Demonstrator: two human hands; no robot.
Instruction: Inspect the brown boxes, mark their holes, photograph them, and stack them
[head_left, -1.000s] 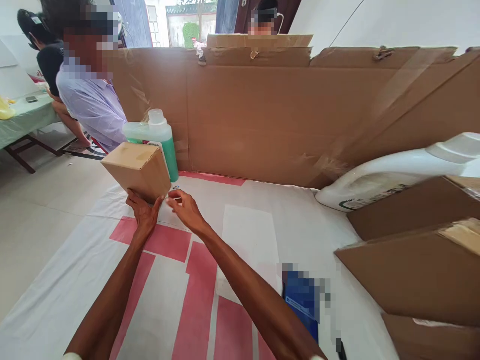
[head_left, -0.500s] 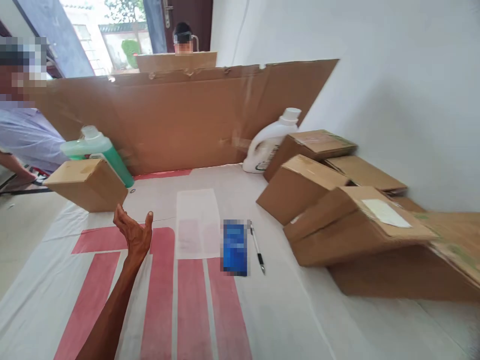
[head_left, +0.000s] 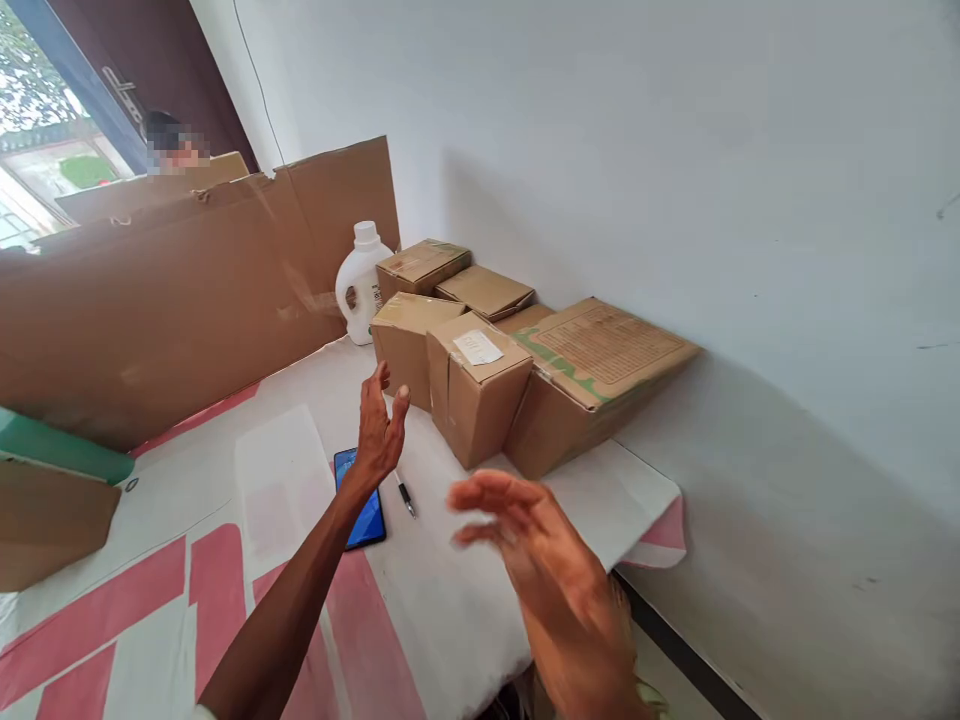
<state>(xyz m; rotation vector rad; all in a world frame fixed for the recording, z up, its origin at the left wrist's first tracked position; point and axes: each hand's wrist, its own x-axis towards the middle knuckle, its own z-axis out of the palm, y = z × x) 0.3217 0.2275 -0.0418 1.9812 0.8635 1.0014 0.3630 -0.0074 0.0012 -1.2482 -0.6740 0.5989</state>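
My left hand [head_left: 382,425] is raised above the table with thumb and fingers apart and nothing in it, close to the cardboard boxes. Under its wrist lies a smartphone [head_left: 367,522] with a blue screen, partly covered by my forearm. A pen [head_left: 406,495] with a black grip lies beside the phone. My right hand [head_left: 525,530], somewhat blurred, hovers at the table's near right with its fingers curved and apart, holding nothing. Beyond both hands stands a small cardboard box [head_left: 480,400] with a white label [head_left: 478,347] on top.
More boxes, including a large one [head_left: 600,350] with green print, are grouped by the wall. Behind them stands a white jug [head_left: 364,285]. A cardboard panel [head_left: 172,300] crosses the table's far side. A green bottle [head_left: 67,445] and another box [head_left: 52,520] are at left.
The view has swung right, and the boxes now sit nearer the middle. My left hand has moved from beside the left box toward the right-hand boxes. My right hand has come into view.
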